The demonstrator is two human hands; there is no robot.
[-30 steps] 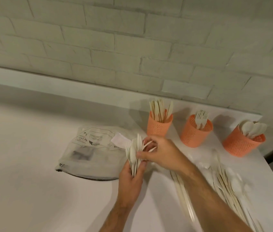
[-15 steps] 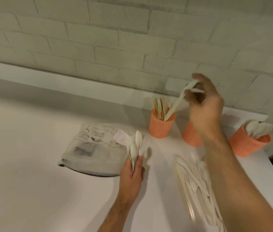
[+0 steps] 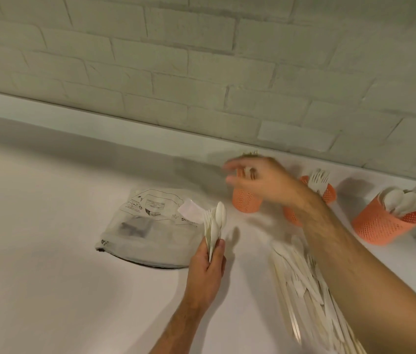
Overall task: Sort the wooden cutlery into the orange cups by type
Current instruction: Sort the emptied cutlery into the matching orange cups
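While the left hand (image 3: 205, 270) grips a mixed bundle (image 3: 214, 226) at centre frame and the right hand (image 3: 260, 181) hovers, blurred and seemingly empty, over the left cup (image 3: 246, 201), all three cups hold cutlery, yet a pile (image 3: 301, 284) remains on the worktop (image 3: 48, 251), lower right.

Two bare forearms enter from the lower edge, with no sleeve, cuff or glove in sight on either. The left hand (image 3: 208, 267) shows no ring, watch or band at the wrist. The right hand (image 3: 265, 181), toward 1 o'clock from the left one, is blurred at the fingers, and no jewellery shows on it either. The right forearm is the broader in view, running off at 5 o'clock, with fine dark hair along its upper side; the left forearm carries lighter hair near the wrist.
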